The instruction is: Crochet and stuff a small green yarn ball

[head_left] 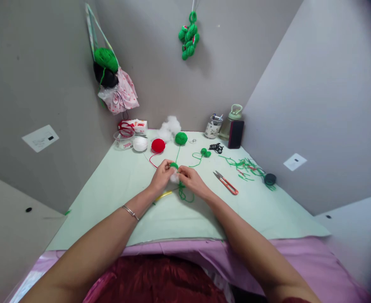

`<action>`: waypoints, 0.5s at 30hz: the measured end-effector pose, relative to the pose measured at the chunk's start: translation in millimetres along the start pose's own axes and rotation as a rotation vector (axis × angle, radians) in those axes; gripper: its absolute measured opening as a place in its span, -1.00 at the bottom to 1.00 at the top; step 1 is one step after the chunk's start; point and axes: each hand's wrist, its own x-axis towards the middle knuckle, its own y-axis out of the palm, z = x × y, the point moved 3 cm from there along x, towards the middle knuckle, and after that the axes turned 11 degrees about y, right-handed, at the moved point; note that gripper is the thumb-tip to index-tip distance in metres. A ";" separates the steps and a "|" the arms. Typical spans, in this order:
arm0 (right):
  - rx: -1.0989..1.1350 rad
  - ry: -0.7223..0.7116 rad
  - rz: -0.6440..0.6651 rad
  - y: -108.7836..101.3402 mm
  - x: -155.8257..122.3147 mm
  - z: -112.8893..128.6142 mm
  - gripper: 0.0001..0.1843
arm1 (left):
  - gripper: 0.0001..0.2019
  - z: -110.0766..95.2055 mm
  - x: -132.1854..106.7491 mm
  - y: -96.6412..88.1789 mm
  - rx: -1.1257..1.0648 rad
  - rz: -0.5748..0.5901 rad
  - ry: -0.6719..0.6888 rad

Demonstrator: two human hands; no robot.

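My left hand (162,176) is closed around a small green crochet piece (174,165) above the middle of the table. White stuffing (174,177) shows at the piece's near side, between both hands. My right hand (190,179) pinches at the right edge of the same piece and the stuffing; its fingertips are partly hidden. Loose green yarn (185,194) trails below onto the cloth. Under my left wrist lies a yellow-handled crochet hook (164,196). A green yarn strand runs back to a green yarn ball (181,138).
Orange thread snips (226,183) lie to the right, near green yarn scraps (246,166) and black tape (270,179). Behind are a red yarn ball (158,145), a white ball (140,144), fluffy stuffing (172,126), a pen cup (213,127) and a phone (236,134).
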 end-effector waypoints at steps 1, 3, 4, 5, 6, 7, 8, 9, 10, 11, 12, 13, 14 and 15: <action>-0.012 -0.012 -0.001 1.4 -2.0 2.8 -0.80 | -0.67 0.8 0.2 -0.5 0.016 -0.016 0.001; -0.021 -0.027 -0.010 3.7 -4.0 6.8 -0.74 | -0.65 0.9 -0.1 -0.8 0.047 -0.044 0.005; -0.017 -0.027 -0.015 4.4 -3.8 7.4 -0.69 | -0.65 0.1 -0.5 -0.5 0.061 -0.054 0.010; -0.009 -0.022 -0.019 5.0 -2.9 7.0 -0.64 | -0.65 -1.3 -1.1 0.0 0.074 -0.060 0.018; 0.003 -0.011 -0.021 5.3 -1.5 5.6 -0.59 | -0.65 -3.0 -1.8 0.8 0.085 -0.064 0.030; 0.019 0.004 -0.019 5.6 0.3 3.5 -0.55 | -0.66 -5.1 -2.6 1.6 0.094 -0.066 0.045; 0.038 0.022 -0.015 5.8 2.1 0.8 -0.52 | -0.67 -7.5 -3.5 2.5 0.100 -0.068 0.060; 0.058 0.040 -0.009 6.0 3.8 -1.9 -0.50 | -0.69 -10.0 -4.4 3.3 0.101 -0.069 0.075; 0.079 0.057 -0.002 6.2 5.4 -4.5 -0.47 | -0.70 -12.6 -5.5 4.1 0.098 -0.069 0.089; 0.100 0.070 0.005 6.4 6.6 -6.7 -0.46 | -0.72 -15.3 -6.5 4.7 0.088 -0.069 0.100; 0.120 0.080 0.008 6.5 7.6 -8.4 -0.45 | -0.75 -18.1 -7.6 5.3 0.073 -0.067 0.109; 0.138 0.087 0.006 6.4 8.3 -9.5 -0.45 | -0.78 -21.0 -8.6 5.9 0.054 -0.063 0.116; 0.155 0.091 0.002 6.1 8.9 -10.2 -0.46 | -0.79 -23.7 -9.4 6.4 0.031 -0.056 0.118; 0.168 0.094 -0.005 5.5 9.3 -10.5 -0.47 | -0.80 -26.1 -10.2 7.0 0.006 -0.049 0.116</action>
